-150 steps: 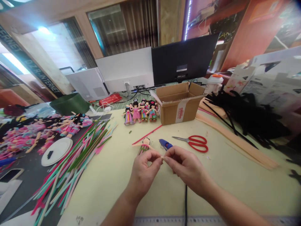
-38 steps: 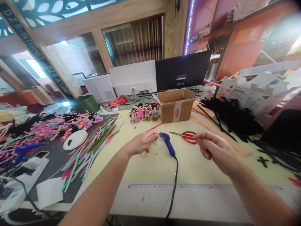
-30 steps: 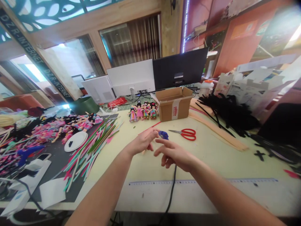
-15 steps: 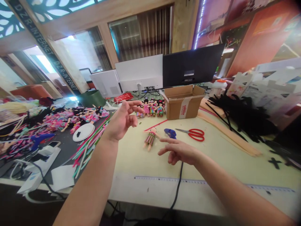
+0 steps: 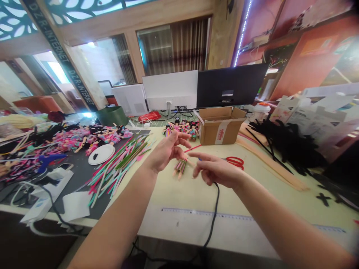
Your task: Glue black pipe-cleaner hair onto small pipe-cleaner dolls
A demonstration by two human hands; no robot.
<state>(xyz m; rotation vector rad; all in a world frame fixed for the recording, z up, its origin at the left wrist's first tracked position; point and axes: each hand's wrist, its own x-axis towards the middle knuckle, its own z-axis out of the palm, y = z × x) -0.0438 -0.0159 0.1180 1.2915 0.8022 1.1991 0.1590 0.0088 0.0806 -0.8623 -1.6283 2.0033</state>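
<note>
My left hand (image 5: 166, 151) hovers above the yellow table (image 5: 174, 186) with its fingers spread, holding nothing. My right hand (image 5: 214, 171) floats just to its right, fingers loosely apart and empty. Between and below the two hands a small pipe-cleaner doll (image 5: 181, 166) lies flat on the table. A black cord (image 5: 215, 209) runs out from under my right hand toward the near edge; the glue gun it belongs to is hidden behind that hand. Red scissors (image 5: 234, 161) lie just beyond my right hand.
A cardboard box (image 5: 221, 127) stands at the back with several finished dolls (image 5: 181, 129) beside it. Coloured pipe cleaners (image 5: 120, 164) fan out at left near a white lid (image 5: 101, 154). Black pipe cleaners (image 5: 286, 144) pile at right. A ruler (image 5: 252, 218) lies along the near edge.
My left hand has come down from its raised spot at the left to just above the doll. My right hand shifted slightly toward it, covering the blue glue gun.
</note>
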